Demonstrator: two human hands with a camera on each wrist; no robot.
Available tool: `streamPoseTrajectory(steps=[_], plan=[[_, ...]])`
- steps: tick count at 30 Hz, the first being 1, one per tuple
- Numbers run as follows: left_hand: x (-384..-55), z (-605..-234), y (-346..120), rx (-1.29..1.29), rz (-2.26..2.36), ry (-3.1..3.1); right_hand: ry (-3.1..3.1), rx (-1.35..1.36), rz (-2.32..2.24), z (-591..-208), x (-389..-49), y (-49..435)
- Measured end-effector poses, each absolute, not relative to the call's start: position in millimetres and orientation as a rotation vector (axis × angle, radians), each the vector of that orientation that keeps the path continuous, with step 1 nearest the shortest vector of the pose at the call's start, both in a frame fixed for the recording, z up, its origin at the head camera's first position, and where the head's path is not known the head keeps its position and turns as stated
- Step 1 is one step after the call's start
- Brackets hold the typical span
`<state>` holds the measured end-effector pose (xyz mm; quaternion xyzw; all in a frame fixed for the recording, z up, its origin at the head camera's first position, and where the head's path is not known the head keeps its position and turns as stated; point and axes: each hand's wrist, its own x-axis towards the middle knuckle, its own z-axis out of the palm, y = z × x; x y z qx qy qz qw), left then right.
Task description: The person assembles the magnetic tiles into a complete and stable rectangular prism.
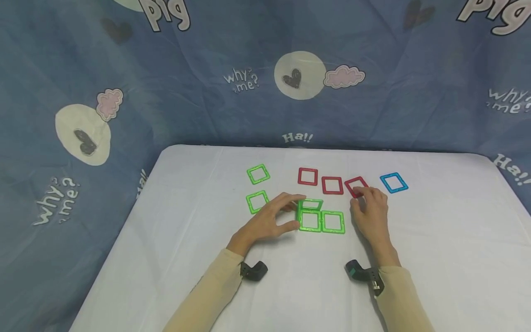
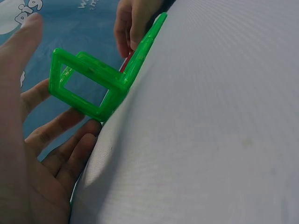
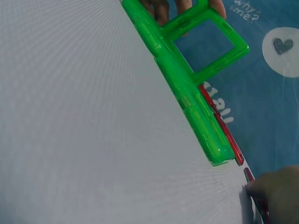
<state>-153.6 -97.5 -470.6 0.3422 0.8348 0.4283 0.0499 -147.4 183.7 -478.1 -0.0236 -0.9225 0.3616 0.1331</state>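
Note:
Two green square magnetic tiles lie side by side, the right-hand one (image 1: 333, 222) flat on the table, with other green tiles (image 1: 312, 204) standing up at the back and left of the left-hand one. My left hand (image 1: 269, 219) is at the left of this green group; its extended fingers touch an upright green tile (image 2: 86, 70), while the thumb stands apart from it. To the right, my right hand (image 1: 372, 214) pinches a red square magnetic tile (image 1: 351, 183) at its near right edge. Fingers hide part of that tile.
Two more red tiles (image 1: 308, 176) lie behind the green group. A blue tile (image 1: 394, 182) lies beyond the right hand. Two loose green tiles (image 1: 258, 174) are at the left, one partly behind the left hand. White cloth covers the table (image 1: 307, 286); a blue printed curtain (image 1: 199, 92) hangs behind.

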Motion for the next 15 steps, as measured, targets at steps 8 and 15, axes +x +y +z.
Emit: streamPoseTrajectory(steps=[8, 15], plan=[[-152.9, -468.8, -97.3, 1.038, 1.300, 2.535, -2.658, -0.089, 1.046, -479.8, -147.6, 184.1], [-153.2, -468.8, -97.0, 1.034, 1.291, 2.546, -2.622, -0.073, 1.034, -479.2, -147.6, 184.5]])
